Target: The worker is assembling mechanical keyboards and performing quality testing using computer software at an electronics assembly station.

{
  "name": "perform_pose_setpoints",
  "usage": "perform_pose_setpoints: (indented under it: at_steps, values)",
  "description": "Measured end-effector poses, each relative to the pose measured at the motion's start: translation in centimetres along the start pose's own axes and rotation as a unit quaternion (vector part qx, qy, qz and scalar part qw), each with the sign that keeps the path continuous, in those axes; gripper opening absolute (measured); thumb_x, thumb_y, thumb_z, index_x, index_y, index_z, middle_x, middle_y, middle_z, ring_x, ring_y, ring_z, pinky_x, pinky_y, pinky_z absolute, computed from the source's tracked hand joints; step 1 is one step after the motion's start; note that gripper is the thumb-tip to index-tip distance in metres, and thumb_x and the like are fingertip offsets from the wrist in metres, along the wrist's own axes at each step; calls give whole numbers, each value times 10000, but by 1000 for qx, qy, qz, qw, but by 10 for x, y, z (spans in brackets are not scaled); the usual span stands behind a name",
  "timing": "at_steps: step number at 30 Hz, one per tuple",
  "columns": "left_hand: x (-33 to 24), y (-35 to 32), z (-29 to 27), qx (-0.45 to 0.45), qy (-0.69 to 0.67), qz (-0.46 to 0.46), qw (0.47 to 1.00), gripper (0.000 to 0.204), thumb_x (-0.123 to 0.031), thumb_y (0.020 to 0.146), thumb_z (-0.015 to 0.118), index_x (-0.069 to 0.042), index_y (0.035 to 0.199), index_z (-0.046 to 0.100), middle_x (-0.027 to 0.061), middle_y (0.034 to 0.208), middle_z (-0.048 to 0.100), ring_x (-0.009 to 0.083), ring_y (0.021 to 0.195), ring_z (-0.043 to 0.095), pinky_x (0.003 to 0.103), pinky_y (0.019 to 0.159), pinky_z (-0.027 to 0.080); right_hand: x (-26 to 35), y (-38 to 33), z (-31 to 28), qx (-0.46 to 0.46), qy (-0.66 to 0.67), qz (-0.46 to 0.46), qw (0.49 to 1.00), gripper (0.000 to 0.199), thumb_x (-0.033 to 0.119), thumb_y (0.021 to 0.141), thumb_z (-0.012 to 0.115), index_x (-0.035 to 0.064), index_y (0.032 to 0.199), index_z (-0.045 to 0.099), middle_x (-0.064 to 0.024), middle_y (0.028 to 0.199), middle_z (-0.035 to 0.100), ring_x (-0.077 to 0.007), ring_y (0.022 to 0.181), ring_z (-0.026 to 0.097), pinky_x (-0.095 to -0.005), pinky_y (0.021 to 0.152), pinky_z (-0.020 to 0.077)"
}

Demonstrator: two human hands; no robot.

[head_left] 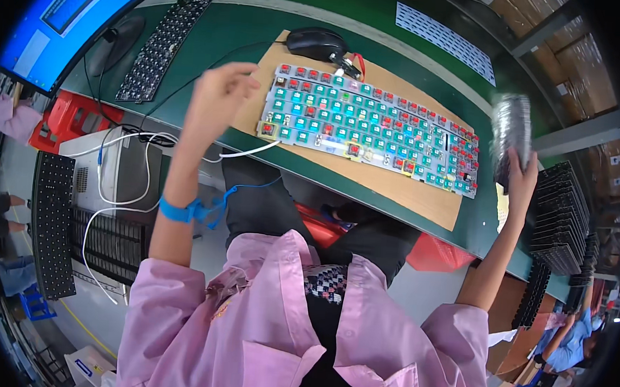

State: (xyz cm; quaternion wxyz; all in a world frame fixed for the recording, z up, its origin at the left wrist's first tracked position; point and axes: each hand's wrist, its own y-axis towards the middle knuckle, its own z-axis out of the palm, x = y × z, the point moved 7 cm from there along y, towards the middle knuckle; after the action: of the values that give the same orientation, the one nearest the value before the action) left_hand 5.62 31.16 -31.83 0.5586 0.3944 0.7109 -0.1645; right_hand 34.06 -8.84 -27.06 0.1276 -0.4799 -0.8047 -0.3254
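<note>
A keyboard without keycaps [371, 123], its switches teal and red, lies on a tan board in front of me. My left hand [224, 92] hovers by its left end, fingers partly stretched, slightly blurred and holding nothing visible. A blue wrist strap [177, 210] with a coiled cord circles my left wrist. Out to the right, my right hand [521, 171] grips the lower end of a long silver-grey panel [510, 131]. That panel stands nearly on end, and motion blur hides its details. It is apart from the keyboard.
A black mouse [315, 43] sits at the tan board's [430, 204] far edge. A monitor [72, 19] and a dark keyboard plate [166, 43] are at far left. A white plate [447, 42] lies far right. Black panels [560, 216] are stacked right. A white cable [249, 149] runs left.
</note>
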Motion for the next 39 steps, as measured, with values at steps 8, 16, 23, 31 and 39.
perform_pose_setpoints:
  at_steps: [8,16,23,31,39]
  values:
    - [46,10,23,146,-138,-143,969,461,-98,766,569,81,1174,448,76,806,552,75,622,461,173,511,359,121,-32,50,14,181,-50,982,321,68,758,561,17,1070,504,-118,907,571,-164,769,520,-277,693,437]
    - [49,3,51,126,-244,-168,947,575,-25,738,573,28,1259,334,146,934,554,132,591,525,201,495,434,237,-90,135,134,86,-204,966,413,3,646,584,105,1044,543,-122,924,555,-274,758,572,-348,660,458]
    - [44,-5,42,96,-288,-179,936,588,40,727,527,-26,1273,319,147,932,570,149,616,555,211,471,439,94,-68,44,103,-124,-71,984,353,-35,626,599,100,952,594,-69,863,552,-249,722,562,-324,652,433]
    - [51,1,49,158,-318,-121,927,653,9,728,587,-23,1300,275,148,973,578,158,678,575,220,518,457,79,-52,-4,31,-29,-79,996,403,-19,683,576,60,1075,530,-77,999,561,-226,864,551,-293,759,422]
    - [30,-15,39,185,-372,-107,903,867,188,594,578,-64,1340,217,147,1031,536,190,892,541,241,651,471,165,-125,64,360,206,-271,869,571,-66,479,529,68,1031,586,-97,1160,461,-249,964,493,-302,785,410]
